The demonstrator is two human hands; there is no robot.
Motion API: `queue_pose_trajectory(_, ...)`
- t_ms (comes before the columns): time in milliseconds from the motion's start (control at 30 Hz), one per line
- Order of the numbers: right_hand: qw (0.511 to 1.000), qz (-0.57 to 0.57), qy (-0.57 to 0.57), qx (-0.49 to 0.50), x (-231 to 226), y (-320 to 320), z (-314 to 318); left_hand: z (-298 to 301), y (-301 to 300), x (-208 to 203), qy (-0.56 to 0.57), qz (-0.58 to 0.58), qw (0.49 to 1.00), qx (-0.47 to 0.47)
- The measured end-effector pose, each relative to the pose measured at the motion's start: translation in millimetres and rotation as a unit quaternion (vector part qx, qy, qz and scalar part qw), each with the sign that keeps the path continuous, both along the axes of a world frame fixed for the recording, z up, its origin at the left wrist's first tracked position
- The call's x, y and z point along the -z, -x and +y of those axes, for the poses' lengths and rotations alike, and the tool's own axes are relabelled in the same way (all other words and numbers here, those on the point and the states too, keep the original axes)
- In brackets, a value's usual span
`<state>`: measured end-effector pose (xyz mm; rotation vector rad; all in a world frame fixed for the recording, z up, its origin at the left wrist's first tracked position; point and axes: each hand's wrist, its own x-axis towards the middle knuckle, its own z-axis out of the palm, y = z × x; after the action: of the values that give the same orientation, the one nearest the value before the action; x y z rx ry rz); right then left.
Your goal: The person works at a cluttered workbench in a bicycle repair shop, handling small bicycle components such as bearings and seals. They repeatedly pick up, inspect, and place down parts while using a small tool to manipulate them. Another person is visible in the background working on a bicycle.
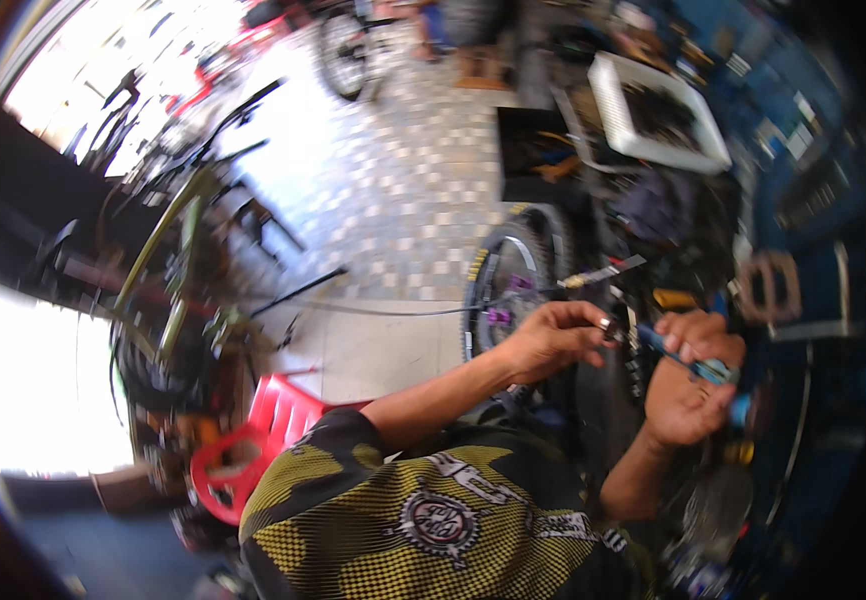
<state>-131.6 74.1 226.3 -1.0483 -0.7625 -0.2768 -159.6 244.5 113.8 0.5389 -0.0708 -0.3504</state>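
My left hand [553,340] reaches out over the workbench side and pinches a small shiny metal part [607,325] between thumb and fingertips. Close by on its right, my right hand [691,385] is closed around a blue-handled tool [658,343]; motion blur hides its exact kind. The tool's narrow end points toward the metal part, and I cannot tell whether they touch. A teal piece [715,371] shows at the right palm. Behind my left hand stands a bicycle wheel [498,280] with a purple hub and yellow marks on its tyre.
A green bicycle frame [178,250] stands at the left, with a thin dark cable [393,312] stretching toward the wheel. A red plastic chair [278,420] is beside me. On the cluttered bench sit a white tray [608,95] of dark parts and a black box [523,150]. Another person is far off.
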Motion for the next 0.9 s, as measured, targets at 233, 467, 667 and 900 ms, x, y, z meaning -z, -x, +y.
queue_pose_trajectory(233, 0.985, -0.02, 0.03, -0.167, -7, -4, 69, 66, 45, -5, -0.011, -0.005, 0.985, -0.17)
queue_pose_trajectory(467, 0.979, 0.001, -0.004, -0.203, -7, 0, 79, 72, 61, -9, -0.03, 0.006, 0.975, -0.218)
queue_pose_trajectory(667, 0.988, 0.018, -0.049, -0.146, -18, -3, 34, 47, 39, 3, -0.029, -0.005, 0.988, -0.153)
queue_pose_trajectory(900, 0.988, 0.059, -0.134, -0.056, -37, 21, -28, -3, 12, -12, 0.028, -0.014, 0.999, -0.033)
